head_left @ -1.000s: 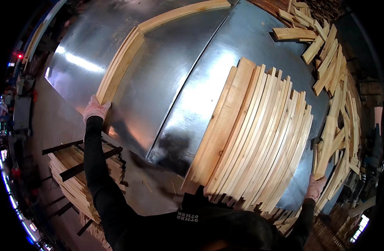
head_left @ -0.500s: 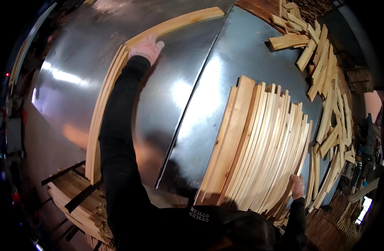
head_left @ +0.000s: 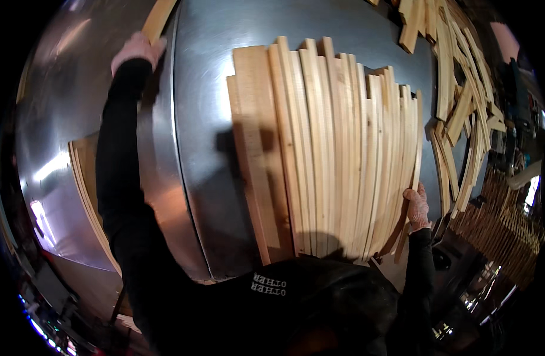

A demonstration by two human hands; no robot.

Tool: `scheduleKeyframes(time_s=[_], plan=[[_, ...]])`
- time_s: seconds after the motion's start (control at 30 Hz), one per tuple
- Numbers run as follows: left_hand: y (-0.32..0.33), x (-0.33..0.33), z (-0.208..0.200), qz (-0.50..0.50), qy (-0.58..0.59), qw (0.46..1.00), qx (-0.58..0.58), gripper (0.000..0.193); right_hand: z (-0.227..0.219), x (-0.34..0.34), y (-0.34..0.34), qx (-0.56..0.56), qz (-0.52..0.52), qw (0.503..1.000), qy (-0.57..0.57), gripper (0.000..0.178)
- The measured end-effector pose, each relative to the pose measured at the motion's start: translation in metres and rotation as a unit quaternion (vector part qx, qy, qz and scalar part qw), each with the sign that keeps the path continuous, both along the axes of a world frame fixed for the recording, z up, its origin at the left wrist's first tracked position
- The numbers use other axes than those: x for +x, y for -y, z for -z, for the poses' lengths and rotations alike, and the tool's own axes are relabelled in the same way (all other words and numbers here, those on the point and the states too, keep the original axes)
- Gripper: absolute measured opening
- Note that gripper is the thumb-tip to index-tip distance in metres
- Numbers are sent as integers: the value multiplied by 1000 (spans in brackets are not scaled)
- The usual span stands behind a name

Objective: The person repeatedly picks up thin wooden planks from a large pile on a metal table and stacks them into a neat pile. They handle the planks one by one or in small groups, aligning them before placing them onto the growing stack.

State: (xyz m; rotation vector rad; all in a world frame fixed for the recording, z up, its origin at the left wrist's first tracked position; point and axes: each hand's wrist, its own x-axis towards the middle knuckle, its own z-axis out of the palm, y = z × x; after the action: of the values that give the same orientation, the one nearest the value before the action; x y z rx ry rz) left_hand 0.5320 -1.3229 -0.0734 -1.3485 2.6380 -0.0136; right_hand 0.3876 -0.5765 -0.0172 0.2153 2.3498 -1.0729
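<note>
A wooden board lies at the top left on the metal table, running out of view. My left hand, in a pale pink glove, is closed round its near end. Across the table seam a row of long wooden strips lies side by side, with a wider plank at its left edge. My right hand, gloved alike, grips the rightmost strip low down, thumb on its left side. My left forearm partly hides a few more boards on the left.
Shorter wood pieces lie jumbled along the table's right edge. A raised seam divides the metal tabletop. Thin sticks are heaped beyond the right side.
The view has swung right. My left hand and its board are nearer the seam, away from the boards on the left. My right hand stays at the right edge of the row.
</note>
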Motion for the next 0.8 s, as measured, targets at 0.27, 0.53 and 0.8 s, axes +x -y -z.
scheduleKeyframes(time_s=[0.27, 0.53, 0.8], plan=[[-308, 130, -8, 57, -241, 963, 107, 59, -28, 3, 18, 17, 72, 995, 60, 63], [-339, 163, 13, -60, -481, 746, 456, 24, 0, -8, -13, -140, 20, 987, 78, 64], [-336, 262, 131, 162, -224, 915, 293, 28, 23, -21, -28, -223, -54, 970, 86, 69]])
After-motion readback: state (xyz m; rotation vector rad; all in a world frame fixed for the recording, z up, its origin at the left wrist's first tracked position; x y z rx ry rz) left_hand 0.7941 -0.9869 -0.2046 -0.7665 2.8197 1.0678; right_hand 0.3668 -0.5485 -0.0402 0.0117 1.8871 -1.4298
